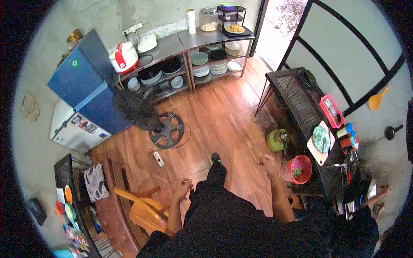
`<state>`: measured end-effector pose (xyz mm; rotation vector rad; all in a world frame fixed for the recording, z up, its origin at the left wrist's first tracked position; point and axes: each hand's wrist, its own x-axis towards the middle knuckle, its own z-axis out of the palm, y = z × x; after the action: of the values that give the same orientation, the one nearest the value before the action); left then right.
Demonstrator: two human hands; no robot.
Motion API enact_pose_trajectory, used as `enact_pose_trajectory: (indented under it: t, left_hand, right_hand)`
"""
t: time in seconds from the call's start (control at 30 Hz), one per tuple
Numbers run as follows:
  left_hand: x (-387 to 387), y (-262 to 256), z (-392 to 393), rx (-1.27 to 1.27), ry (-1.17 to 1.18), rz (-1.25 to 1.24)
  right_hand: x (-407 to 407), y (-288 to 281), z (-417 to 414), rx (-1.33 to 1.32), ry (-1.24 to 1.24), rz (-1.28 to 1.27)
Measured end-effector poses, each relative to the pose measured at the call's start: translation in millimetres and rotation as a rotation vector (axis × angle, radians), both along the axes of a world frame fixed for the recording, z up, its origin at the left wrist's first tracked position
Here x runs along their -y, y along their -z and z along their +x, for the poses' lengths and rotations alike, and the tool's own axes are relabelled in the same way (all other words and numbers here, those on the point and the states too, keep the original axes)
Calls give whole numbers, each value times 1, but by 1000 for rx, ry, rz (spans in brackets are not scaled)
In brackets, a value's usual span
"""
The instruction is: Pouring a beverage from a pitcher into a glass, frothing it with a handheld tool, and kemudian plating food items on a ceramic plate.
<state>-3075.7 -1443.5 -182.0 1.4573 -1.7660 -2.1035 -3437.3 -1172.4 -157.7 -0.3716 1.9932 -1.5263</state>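
Observation:
My left hand (183,188) hangs beside my dark clothing with its fingers loosely curled, and I see nothing in it. Just left of it stands an orange-brown wooden chair (146,213). On the other side, my right hand (270,163) is held out over the floor, its fingers bent but apart and nothing visible in them. Nearest to that hand are a red plastic bin (284,171) with some green scraps inside and a green gas cylinder (274,141). One dark shoe (215,157) shows ahead of me on the wood-look floor (206,129).
A black pedestal fan (137,108) and a power strip (158,159) with trailing cords occupy the floor. A blue refrigerator (80,77) and metal shelves (188,71) with dishes line the walls. Another person (351,229) is beside the black counter (298,109). A doorway (277,32) stands open.

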Motion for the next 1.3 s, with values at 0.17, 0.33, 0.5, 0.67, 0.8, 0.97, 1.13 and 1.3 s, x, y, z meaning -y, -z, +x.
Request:
enact_pose_trajectory:
  t: [0.17,0.33,0.5,0.67,0.8,0.97,1.13,1.3]
  left_hand:
    - [94,42,-113,-23,14,-53]
    - [173,-17,-256,-36,35,-102]
    - [228,-42,-359,-51,162,-38]
    - [280,-15,-443,64,135,-38]
    - [320,-10,-494,47,-139,193]
    - [378,3,-583,86,-95,71]
    - [463,83,-659,204,-118,110]
    - [603,204,-742,167,-213,31]
  right_hand:
    - [63,75,-57,187,-75,367]
    - [105,30,-124,159,-64,199]
    - [152,54,-211,437,191,-61]
    - [222,88,-309,515,194,91]
    - [293,95,-375,443,25,79]
    - [351,74,-442,557,141,5]
    - [384,97,-462,696,153,2]
    - [416,136,-451,805,254,51]
